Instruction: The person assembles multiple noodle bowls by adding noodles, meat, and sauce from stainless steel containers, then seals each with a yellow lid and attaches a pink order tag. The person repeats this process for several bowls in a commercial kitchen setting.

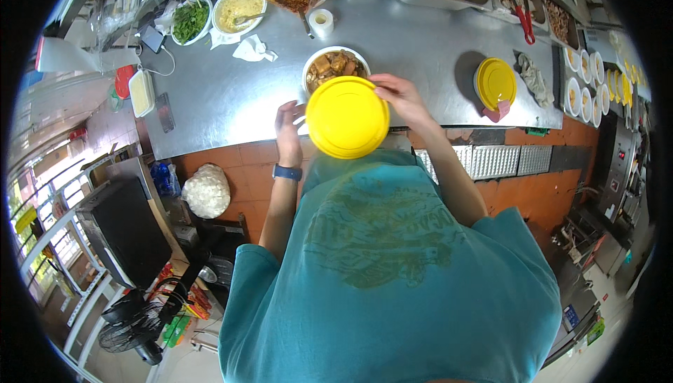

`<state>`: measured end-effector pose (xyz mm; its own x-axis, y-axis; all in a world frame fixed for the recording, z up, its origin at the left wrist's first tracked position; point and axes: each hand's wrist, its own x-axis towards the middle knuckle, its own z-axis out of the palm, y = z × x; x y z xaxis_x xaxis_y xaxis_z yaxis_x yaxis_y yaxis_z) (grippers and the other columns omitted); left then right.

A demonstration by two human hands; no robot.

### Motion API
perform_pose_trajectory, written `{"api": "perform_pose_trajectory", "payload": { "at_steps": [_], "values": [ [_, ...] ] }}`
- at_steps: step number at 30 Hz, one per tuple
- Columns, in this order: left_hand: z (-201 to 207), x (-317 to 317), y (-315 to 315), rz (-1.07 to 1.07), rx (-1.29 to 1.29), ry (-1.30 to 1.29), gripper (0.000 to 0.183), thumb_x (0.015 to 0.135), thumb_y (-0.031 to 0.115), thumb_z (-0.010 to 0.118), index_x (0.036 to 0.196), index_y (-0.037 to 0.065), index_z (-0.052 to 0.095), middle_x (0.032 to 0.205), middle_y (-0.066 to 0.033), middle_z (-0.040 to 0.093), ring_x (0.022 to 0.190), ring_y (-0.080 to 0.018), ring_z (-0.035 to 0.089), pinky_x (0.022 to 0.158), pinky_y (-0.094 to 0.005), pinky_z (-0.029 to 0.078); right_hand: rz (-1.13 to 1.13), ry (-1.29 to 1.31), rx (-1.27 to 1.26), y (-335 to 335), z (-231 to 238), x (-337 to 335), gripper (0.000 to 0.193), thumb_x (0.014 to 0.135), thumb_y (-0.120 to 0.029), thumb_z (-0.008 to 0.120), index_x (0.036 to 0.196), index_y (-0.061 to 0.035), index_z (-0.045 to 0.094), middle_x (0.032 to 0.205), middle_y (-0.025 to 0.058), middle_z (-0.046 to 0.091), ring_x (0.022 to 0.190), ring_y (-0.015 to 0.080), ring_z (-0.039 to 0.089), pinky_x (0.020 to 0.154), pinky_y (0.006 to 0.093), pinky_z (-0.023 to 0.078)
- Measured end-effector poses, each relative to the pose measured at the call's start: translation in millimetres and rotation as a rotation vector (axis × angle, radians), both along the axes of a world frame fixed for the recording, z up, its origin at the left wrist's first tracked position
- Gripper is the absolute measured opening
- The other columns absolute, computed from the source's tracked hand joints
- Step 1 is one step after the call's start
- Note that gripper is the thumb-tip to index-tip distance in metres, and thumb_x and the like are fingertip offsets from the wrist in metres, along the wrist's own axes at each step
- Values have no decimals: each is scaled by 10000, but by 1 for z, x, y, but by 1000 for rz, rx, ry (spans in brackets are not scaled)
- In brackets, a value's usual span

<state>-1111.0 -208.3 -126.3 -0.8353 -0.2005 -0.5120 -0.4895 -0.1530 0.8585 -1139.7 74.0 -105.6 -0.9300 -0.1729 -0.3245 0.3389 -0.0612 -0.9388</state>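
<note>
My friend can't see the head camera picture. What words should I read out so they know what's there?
A person's right hand holds a round yellow lid, the left hand near its other side. Just beyond, a white bowl of chunky brown food sits on a metal table, with chopped greens farther back.

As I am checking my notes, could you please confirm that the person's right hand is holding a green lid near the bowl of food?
Not quite: the lid is yellow, not green, as the head view shows. The right hand is indeed holding it near the bowl of food.
</note>
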Motion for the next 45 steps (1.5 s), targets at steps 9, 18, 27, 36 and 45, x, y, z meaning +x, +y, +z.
{"api": "perform_pose_trajectory", "payload": {
  "at_steps": [9,18,27,36,45],
  "values": [
    [-63,-28,-11,-59,150,8,462,950,186,581,1363,7,478,1093,-110,625,1013,-238,622,933,-380,508,-223,192,695,-50,-33,-63,188,887,-148,662,1046,-68,723,963,137,738,884,304,716,827,370,551],
    [-85,-47,1,-126,-200,42,407,901,29,668,1303,41,605,1029,-74,620,831,-127,584,701,-255,493,-186,512,836,-38,-69,-76,141,862,-115,641,972,-69,715,930,162,699,915,358,645,820,457,531],
    [-92,-62,-26,-351,-75,100,310,904,110,659,1186,-18,663,1014,-58,692,898,-139,636,791,-290,528,-64,185,709,-30,-95,-81,211,889,-155,574,1041,-88,705,996,178,703,930,392,657,858,456,522],
    [-75,-132,2,-223,110,-95,189,894,74,690,1070,4,698,1007,-53,688,954,-165,627,867,-322,490,238,-38,560,-35,-112,-142,349,776,-329,671,1029,-102,750,1049,138,720,976,282,686,895,368,533],
    [-98,-165,35,-361,138,-18,179,869,64,665,1009,-30,725,965,-48,698,858,-163,627,792,-291,491,198,-67,805,-72,-111,-159,486,775,-498,679,1005,-76,752,1091,186,698,1036,339,668,884,422,529]
  ]
}}
